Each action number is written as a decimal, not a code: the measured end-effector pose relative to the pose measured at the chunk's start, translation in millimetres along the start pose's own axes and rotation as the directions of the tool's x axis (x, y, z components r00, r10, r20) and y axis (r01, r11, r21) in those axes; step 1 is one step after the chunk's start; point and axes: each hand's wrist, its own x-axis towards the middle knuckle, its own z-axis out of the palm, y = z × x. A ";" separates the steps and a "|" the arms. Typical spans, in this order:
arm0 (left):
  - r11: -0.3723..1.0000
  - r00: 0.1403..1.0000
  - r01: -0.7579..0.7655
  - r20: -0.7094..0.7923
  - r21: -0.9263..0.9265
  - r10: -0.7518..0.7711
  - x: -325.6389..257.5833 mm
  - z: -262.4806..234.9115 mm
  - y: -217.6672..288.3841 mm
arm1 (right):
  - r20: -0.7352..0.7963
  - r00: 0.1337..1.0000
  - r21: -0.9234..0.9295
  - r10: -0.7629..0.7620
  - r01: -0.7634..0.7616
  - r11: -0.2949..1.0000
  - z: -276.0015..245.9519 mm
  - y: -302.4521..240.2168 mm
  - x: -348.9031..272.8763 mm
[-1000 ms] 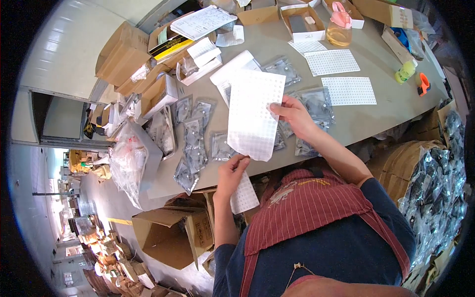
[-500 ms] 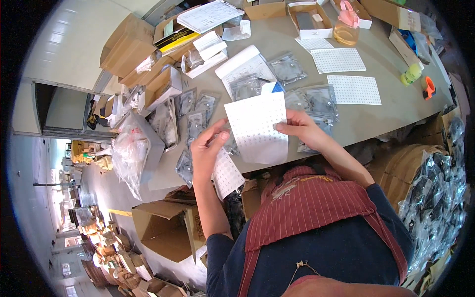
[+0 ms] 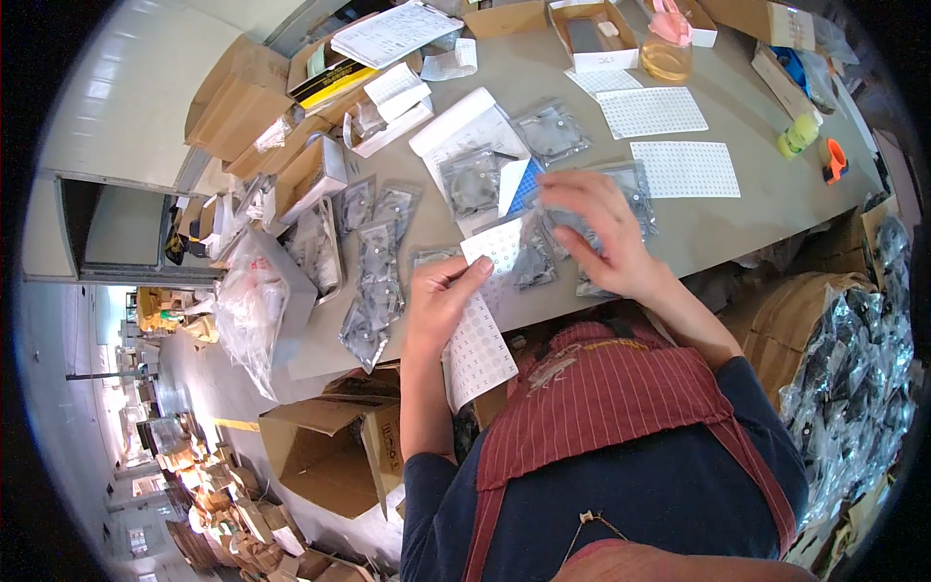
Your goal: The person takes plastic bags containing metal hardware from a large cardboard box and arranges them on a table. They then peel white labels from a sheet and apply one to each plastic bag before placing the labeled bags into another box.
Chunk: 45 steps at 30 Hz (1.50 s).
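In my left hand (image 3: pixel 442 303) is a white sticker sheet (image 3: pixel 482 354) printed with rows of small marks. The thumb presses on its face, and the sheet hangs down past the table's edge. My right hand (image 3: pixel 609 233) hovers over clear bags, fingers bent and thumb apart, with nothing visible gripped. Just left of its fingertips lie a blue gridded sheet (image 3: pixel 525 184) and a bagged part (image 3: pixel 475 182) on white papers (image 3: pixel 441 136). Another bagged part (image 3: pixel 553 131) is farther back. Several more bags (image 3: pixel 380 262) spread to the left of my left hand.
More sticker sheets (image 3: pixel 685 170) lie at the right, near a drink jug (image 3: pixel 667 53), a yellow-green bottle (image 3: pixel 799 136) and an orange tape dispenser (image 3: pixel 834 161). Cardboard boxes (image 3: pixel 238 92) line the back left. An open carton (image 3: pixel 325 456) stands below the table's edge.
My right hand has let go of the white sheet both hands held and has moved up over the bags. My left hand has shifted right, and the sheet in it hangs lower.
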 end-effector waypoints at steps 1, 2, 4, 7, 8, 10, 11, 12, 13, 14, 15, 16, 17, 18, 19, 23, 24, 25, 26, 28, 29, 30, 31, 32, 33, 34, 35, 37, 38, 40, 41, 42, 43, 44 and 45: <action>0.999 0.999 -0.025 0.029 0.020 0.024 1.7 4.3 0.9 | 0.088 0.987 -0.100 -0.137 0.145 0.984 -3.0 -2.1 3.5; 0.998 0.997 -0.051 0.056 0.040 0.048 2.6 8.5 2.4 | 0.129 0.966 -0.096 -0.224 0.237 0.967 1.4 -1.4 5.4; 0.999 0.997 -0.034 0.075 0.039 0.031 0.6 16.5 10.2 | 0.149 0.961 -0.090 -0.231 0.246 0.965 13.7 -3.6 3.5; 0.996 0.994 -0.047 0.099 0.072 0.039 -2.4 22.0 16.5 | 0.165 0.962 -0.063 -0.216 0.229 0.971 23.6 0.8 -3.6; 0.994 0.994 -0.063 0.098 0.093 0.054 -4.1 22.3 15.9 | 0.166 0.971 -0.006 -0.170 0.174 0.985 24.4 1.0 -5.5; 0.991 0.991 -0.078 0.113 0.108 0.066 -6.0 21.7 15.9 | 0.172 0.977 0.052 -0.123 0.116 0.992 26.3 1.6 -8.8; 0.991 0.992 -0.076 0.112 0.108 0.064 -6.9 23.0 14.7 | 0.169 0.981 0.093 -0.096 0.081 0.992 27.1 2.1 -10.7; 0.992 0.992 -0.100 0.080 0.080 0.094 -8.1 25.4 12.8 | 0.168 0.983 0.134 -0.068 0.046 0.990 27.5 2.0 -12.1; 0.991 0.991 -0.125 0.046 0.053 0.123 -9.0 26.5 11.0 | 0.169 0.983 0.135 -0.067 0.045 0.990 27.8 1.5 -12.8; 0.991 0.992 -0.123 0.045 0.053 0.121 -10.4 26.1 11.1 | 0.157 0.987 0.168 -0.022 -0.005 0.986 27.5 0.2 -13.2; 0.997 0.997 -0.072 0.040 0.030 0.071 -11.9 25.2 12.0 | 0.147 0.989 0.201 0.024 -0.054 0.978 27.7 -0.7 -14.2; 1.000 0.999 -0.023 0.035 0.006 0.022 -12.9 24.9 13.7 | 0.147 0.989 0.201 0.024 -0.054 0.978 28.8 0.0 -17.8; 1.000 0.999 -0.023 0.035 0.007 0.022 -12.5 25.2 12.9 | 0.164 0.972 0.388 0.168 -0.221 0.895 31.0 2.7 -23.8; 0.999 1.000 -0.019 0.022 -0.025 0.020 -11.9 25.9 10.8 | 0.209 0.930 0.552 0.301 -0.367 0.749 32.0 3.8 -27.1; 0.998 1.000 -0.014 0.007 -0.058 0.015 -11.8 26.2 8.4 | 0.210 0.930 0.553 0.302 -0.368 0.747 30.5 1.6 -26.4; 0.995 1.000 -0.006 0.013 -0.095 0.008 -9.5 30.5 7.4 | 0.142 0.949 0.385 0.280 -0.314 0.868 31.2 2.2 -21.7; 0.990 1.000 0.006 0.000 -0.143 -0.006 -8.7 33.6 7.8 | -0.010 1.000 0.111 0.011 -0.010 0.994 33.4 4.4 -20.7; 0.981 1.000 0.019 -0.016 -0.192 -0.022 -9.0 35.6 7.7 | -0.010 1.000 0.112 0.013 -0.012 0.994 34.6 4.2 -19.9; 0.981 1.000 0.021 -0.016 -0.191 -0.024 -8.9 36.9 7.6 | 0.003 1.000 0.078 -0.014 0.014 0.997 35.4 3.9 -19.0; 0.990 0.998 -0.036 -0.046 -0.140 0.030 -8.7 38.8 7.4 | 0.016 0.999 0.044 -0.039 0.038 0.998 35.8 4.1 -17.7; 0.990 0.999 -0.035 -0.045 -0.140 0.029 -8.1 38.6 5.8 | 0.007 0.999 0.025 -0.054 0.054 0.998 35.6 4.7 -16.7; 0.991 0.996 -0.089 -0.033 -0.103 0.086 -7.2 38.0 3.0 | -0.002 0.998 0.007 -0.069 0.069 0.998 35.7 5.3 -15.9; 0.988 0.990 -0.142 -0.020 -0.068 0.141 -7.2 38.4 1.1 | -0.002 0.998 0.007 -0.067 0.067 0.998 35.7 5.6 -16.6; 0.988 0.990 -0.140 -0.019 -0.068 0.139 -7.5 39.7 0.9 | -0.002 0.997 0.002 -0.076 0.076 0.997 35.9 5.9 -17.5; 0.981 0.983 -0.185 -0.029 -0.051 0.184 -7.8 41.5 0.9 | -0.002 0.996 -0.003 -0.085 0.085 0.996 36.3 6.1 -18.3; 0.973 0.974 -0.227 -0.034 -0.039 0.226 -6.3 43.7 -0.1 | 0.000 0.997 -0.006 -0.079 0.079 0.997 36.3 8.3 -19.6; 0.974 0.974 -0.223 -0.031 -0.043 0.222 -5.7 45.6 -0.1 | 0.005 0.998 -0.003 -0.070 0.070 0.998 36.5 10.4 -20.9; 0.975 0.975 -0.222 -0.034 -0.002 0.222 -6.5 48.7 2.1 | 0.010 0.998 -0.001 -0.059 0.059 0.998 36.1 12.0 -23.0; 0.975 0.975 -0.221 -0.032 -0.003 0.221 -7.6 49.6 2.9 | 0.013 0.998 0.009 -0.058 0.058 0.998 35.5 11.9 -24.0; 0.980 0.980 -0.199 -0.025 0.027 0.200 -9.2 51.1 4.0 | 0.016 0.998 0.016 -0.055 0.054 0.998 33.5 11.7 -25.5; 0.980 0.980 -0.199 -0.022 0.025 0.200 -8.9 51.2 1.9 | 0.008 0.998 0.018 -0.067 0.067 0.998 32.1 11.4 -26.0; 0.975 0.975 -0.221 -0.017 0.036 0.222 -8.0 51.2 -2.0 | 0.000 0.997 0.020 -0.080 0.080 0.997 30.4 11.1 -26.8; 0.969 0.970 -0.243 -0.011 0.046 0.243 -7.3 51.8 -4.7 | -0.001 0.997 0.016 -0.077 0.077 0.997 29.7 11.1 -28.2; 0.969 0.970 -0.243 -0.006 0.042 0.244 -7.1 54.1 -4.3 | -0.017 0.996 0.008 -0.093 0.093 0.996 29.1 11.5 -29.9; 0.983 0.984 -0.176 -0.026 -0.055 0.174 -6.9 57.2 -3.0 | -0.033 0.994 -0.002 -0.108 0.108 0.994 28.4 12.0 -31.9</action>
